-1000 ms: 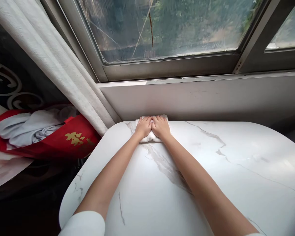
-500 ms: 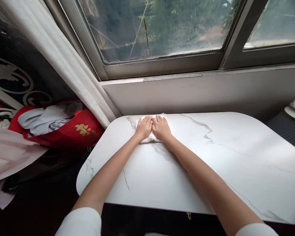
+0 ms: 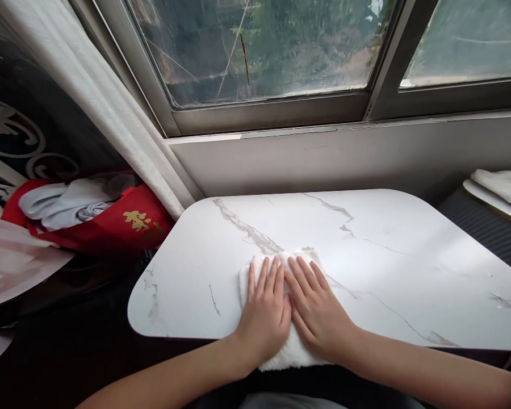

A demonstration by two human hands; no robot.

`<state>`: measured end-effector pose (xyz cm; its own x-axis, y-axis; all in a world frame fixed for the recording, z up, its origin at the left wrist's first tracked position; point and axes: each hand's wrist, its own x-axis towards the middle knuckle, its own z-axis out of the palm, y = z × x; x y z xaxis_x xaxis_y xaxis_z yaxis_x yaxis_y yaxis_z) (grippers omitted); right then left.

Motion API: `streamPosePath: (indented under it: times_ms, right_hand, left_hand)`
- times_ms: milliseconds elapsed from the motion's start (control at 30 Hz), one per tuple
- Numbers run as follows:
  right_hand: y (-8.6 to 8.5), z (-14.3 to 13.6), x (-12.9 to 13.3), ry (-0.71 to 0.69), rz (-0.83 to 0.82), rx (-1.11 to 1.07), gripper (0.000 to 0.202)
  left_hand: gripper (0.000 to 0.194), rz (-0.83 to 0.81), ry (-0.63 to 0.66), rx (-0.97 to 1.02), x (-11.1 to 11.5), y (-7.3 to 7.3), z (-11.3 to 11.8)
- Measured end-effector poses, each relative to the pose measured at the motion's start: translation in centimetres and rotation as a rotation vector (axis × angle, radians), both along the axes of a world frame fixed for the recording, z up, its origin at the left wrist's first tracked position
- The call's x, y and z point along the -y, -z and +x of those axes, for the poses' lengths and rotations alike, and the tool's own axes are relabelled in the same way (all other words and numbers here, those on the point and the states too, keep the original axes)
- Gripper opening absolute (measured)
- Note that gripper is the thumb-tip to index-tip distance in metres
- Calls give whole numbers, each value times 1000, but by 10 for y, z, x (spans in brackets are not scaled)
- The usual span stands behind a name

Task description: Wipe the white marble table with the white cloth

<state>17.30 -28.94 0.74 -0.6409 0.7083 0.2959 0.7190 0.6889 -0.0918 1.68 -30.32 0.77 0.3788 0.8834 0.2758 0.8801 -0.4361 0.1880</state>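
Note:
A white fluffy cloth (image 3: 296, 346) lies on the white marble-patterned tabletop (image 3: 187, 255), its lower end reaching over the front edge. Both palms press it down side by side, thumbs nearly touching. My left hand (image 3: 266, 309) is flat on the cloth's left part with fingers stretched forward. On the right part rests my right hand (image 3: 317, 304), its fingers also stretched out flat. The cloth's middle is partly hidden under the hands.
Beyond the table stand a low wall and a window (image 3: 272, 108). A pale curtain (image 3: 111, 125) hangs at left, beside a red bag (image 3: 111, 230) holding light clothes. At right, a white cloth (image 3: 502, 187) lies on a board over a dark ribbed surface.
Both hands and the cloth have come back from the far edge of the table to its front edge, nearer to me. The view has shifted slightly.

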Motion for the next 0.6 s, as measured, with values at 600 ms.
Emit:
streamPosePath:
  times_ms: [600]
  right_hand:
    - [-4, 10, -194, 327, -95, 28, 54]
  left_hand:
    - [46, -86, -33, 40, -222, -4, 34]
